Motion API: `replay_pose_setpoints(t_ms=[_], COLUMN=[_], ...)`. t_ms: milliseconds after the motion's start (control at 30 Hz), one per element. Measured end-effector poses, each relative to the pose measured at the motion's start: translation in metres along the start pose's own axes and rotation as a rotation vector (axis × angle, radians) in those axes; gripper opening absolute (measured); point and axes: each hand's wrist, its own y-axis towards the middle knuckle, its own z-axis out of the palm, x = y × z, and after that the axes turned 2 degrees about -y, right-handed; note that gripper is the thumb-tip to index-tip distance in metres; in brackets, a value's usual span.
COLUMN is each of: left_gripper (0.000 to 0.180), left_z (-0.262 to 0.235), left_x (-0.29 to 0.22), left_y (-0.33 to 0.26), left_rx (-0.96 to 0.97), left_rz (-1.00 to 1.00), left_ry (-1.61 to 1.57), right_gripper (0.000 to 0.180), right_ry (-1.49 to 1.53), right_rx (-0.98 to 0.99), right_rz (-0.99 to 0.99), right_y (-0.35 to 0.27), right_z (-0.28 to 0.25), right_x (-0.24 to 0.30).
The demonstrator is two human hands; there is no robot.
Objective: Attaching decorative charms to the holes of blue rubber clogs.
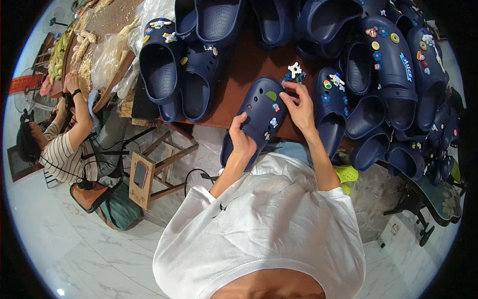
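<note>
A navy clog point(259, 107) with round holes stands at the table's near edge, toe pointing away from me. Small charms and a green half-round piece point(271, 95) sit on its upper. My left hand point(241, 139) is closed on the clog's left side, thumb on top. At its right toe edge is my right hand point(299, 105), thumb and forefinger drawn together; whatever lies between them is too small to make out. Just beyond those fingers lies a little pile of white and blue charms point(295, 72). To the right rests another decorated navy clog point(330, 107).
Many navy clogs point(393, 74) are heaped at right, with more point(162, 70) at left and back on the brown table point(219, 112). A wooden stool point(162, 169) holds a phone. At far left another person point(69, 134) works beside a tray of pale kernels point(84, 70).
</note>
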Motion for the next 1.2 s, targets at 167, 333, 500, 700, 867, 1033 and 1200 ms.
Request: replay_pose_setpoints(t_ms=[167,333,500,700,867,1033,1200], left_gripper=[0.042,0.041,0.040,0.038,0.038,0.036,0.033], left_z=[0.001,-0.001,-0.008,-0.001,-0.002,0.001,0.002], left_x=[-0.005,-0.005,-0.004,-0.001,-0.001,-0.006,-0.006], left_y=[0.003,-0.004,-0.006,-0.007,-0.009,-0.009,-0.011], left_rx=[-0.021,-0.007,-0.134,-0.185,-0.205,-0.245,-0.232], left_rz=[-0.023,-0.050,-0.139,-0.033,0.034,0.048,0.014], left_ry=[0.014,0.028,0.360,0.396,0.283,0.299,0.341], right_gripper=[0.022,0.020,0.020,0.026,0.033,0.046,0.049], right_ry=[-0.100,-0.197,-0.149,-0.298,-0.491,-0.674,-0.840], right_rx=[0.021,-0.027,-0.060,-0.202,-0.128,-0.097,-0.108], right_rz=[-0.087,-0.137,-0.160,-0.094,-0.137,-0.136,-0.153], right_y=[-0.006,-0.006,-0.012,-0.049,-0.068,-0.069,-0.066], right_z=[0.003,0.010,0.009,0.002,-0.007,-0.007,-0.002], right_x=[0.010,0.005,-0.001,-0.022,-0.021,-0.011,-0.024])
